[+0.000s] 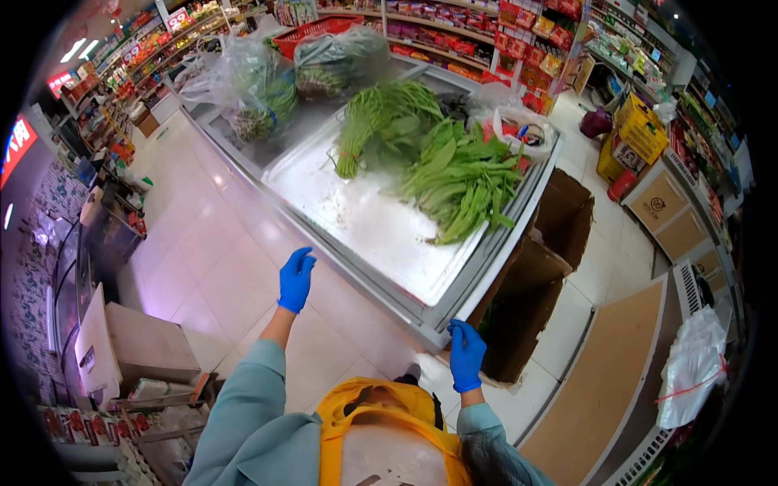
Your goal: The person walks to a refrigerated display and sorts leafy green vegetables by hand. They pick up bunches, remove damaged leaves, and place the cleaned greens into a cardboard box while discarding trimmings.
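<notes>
My left hand, in a blue glove, is raised just off the near long edge of a grey display counter. Its fingers are loosely bent and apart, with nothing in them. By the counter's near right corner is my right hand, gloved alike, its fingers half curled and no object visible in them; whether it touches the rim I cannot tell. On the white tray lie a bunch of thin-stemmed greens and a heap of broad-leaved greens. Dirt specks and a whitish mist show on the tray.
Bagged greens and another bag sit at the counter's far left, near a red basket. Tall cardboard boxes stand against its right side. Yellow crates are further right; plastic bags hang at the near right.
</notes>
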`<action>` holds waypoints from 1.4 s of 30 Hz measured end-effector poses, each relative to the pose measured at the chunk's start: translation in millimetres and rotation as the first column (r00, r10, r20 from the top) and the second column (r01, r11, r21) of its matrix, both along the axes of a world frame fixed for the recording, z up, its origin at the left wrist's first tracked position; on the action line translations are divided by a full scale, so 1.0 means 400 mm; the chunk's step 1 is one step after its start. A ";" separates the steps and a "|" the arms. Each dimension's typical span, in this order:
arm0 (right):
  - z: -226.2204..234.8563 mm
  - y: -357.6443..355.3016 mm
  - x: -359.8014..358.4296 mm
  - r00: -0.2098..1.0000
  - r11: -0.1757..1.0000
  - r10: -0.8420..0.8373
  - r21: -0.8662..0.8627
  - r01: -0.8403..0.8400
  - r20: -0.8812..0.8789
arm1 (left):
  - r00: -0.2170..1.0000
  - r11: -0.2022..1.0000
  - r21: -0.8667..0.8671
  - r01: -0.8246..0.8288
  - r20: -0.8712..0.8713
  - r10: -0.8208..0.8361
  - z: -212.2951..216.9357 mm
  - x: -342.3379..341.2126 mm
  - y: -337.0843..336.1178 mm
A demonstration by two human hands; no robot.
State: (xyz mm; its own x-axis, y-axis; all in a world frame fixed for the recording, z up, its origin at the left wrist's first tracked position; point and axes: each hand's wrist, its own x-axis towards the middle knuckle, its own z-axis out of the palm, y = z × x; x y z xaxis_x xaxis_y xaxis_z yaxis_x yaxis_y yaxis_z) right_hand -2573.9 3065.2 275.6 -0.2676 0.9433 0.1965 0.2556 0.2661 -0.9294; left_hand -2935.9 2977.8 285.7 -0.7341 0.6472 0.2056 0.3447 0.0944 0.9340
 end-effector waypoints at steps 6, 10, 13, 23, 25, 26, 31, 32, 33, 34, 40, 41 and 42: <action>0.130 0.116 -0.161 0.976 0.982 0.166 0.072 -0.177 0.145 | 0.980 0.992 -0.127 0.024 -0.192 -0.049 0.084 -0.201 0.348; 0.123 0.213 -0.304 0.927 0.951 0.265 0.089 -0.297 0.266 | 0.971 0.964 -0.264 0.029 -0.223 -0.090 0.087 -0.333 0.584; 0.131 0.301 -0.435 0.842 0.928 0.260 0.118 -0.353 0.473 | 0.772 0.826 0.063 0.560 0.322 -0.548 0.037 -0.401 0.698; 0.126 0.421 -0.664 0.662 0.936 -0.076 0.282 -0.209 0.746 | 0.794 0.793 -0.020 0.609 0.013 -0.608 -0.012 -0.711 0.761; 0.146 0.456 -0.722 0.624 0.878 -0.190 0.415 -0.237 0.758 | 0.813 0.795 -0.172 0.582 0.088 -0.576 -0.051 -0.758 0.770; 0.152 0.470 -0.744 0.598 0.896 -0.124 0.349 -0.275 0.792 | 0.824 0.787 -0.248 0.565 0.125 -0.552 -0.070 -0.778 0.771; 0.083 0.517 -0.683 0.413 0.899 -0.077 0.243 -0.365 0.907 | 0.836 0.738 -0.581 0.345 -0.167 -0.522 0.018 -0.746 0.757; 0.094 0.515 -0.673 0.400 0.903 -0.056 0.217 -0.370 0.915 | 0.764 0.770 -0.590 0.241 -0.374 -0.526 0.050 -0.703 0.743; 0.103 0.512 -0.667 0.394 0.909 -0.036 0.194 -0.369 0.918 | 0.642 0.804 -0.579 0.136 -0.566 -0.517 0.082 -0.663 0.738; 0.102 0.513 -0.663 0.386 0.897 -0.046 0.208 -0.389 0.921 | 0.524 0.862 -0.460 0.212 -0.692 -0.498 0.089 -0.638 0.751; 0.040 0.512 -0.654 0.381 0.842 -0.198 0.356 -0.405 0.903 | 0.242 0.751 -0.645 0.141 -0.713 -0.658 0.087 -0.458 0.923; 0.030 0.498 -0.652 0.405 0.822 -0.231 0.400 -0.404 0.884 | 0.325 0.670 -0.740 0.062 -0.620 -0.714 0.073 -0.444 0.959; 0.028 0.488 -0.671 0.445 0.789 -0.258 0.453 -0.415 0.857 | 0.300 0.685 -0.727 -0.044 -0.664 -0.685 0.056 -0.471 0.985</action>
